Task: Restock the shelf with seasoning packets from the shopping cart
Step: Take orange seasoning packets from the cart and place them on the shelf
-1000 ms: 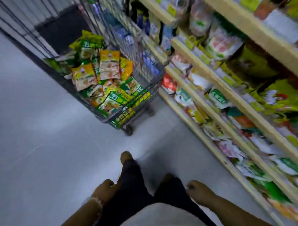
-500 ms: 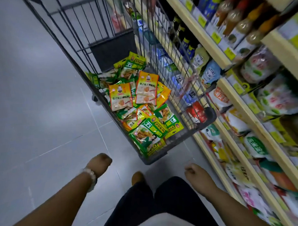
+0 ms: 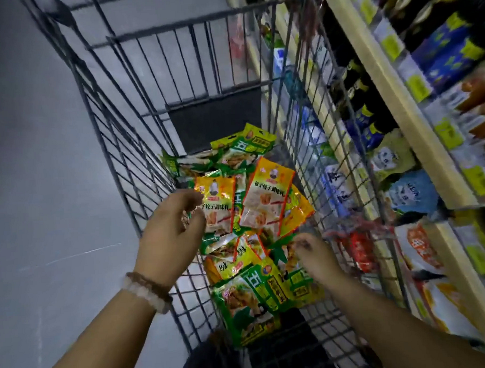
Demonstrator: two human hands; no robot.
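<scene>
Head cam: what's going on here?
A person is reaching both hands into a wire shopping cart holding a pile of seasoning packets, parked beside stocked shelves. The left hand is at an orange packet, fingers curled near its edge; the right hand hovers over green packets. Nothing is lifted yet.

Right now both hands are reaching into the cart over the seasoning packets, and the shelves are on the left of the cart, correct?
Not quite. In the head view the shelves stand to the cart's right. The left hand and right hand do reach over the seasoning packets.
</scene>
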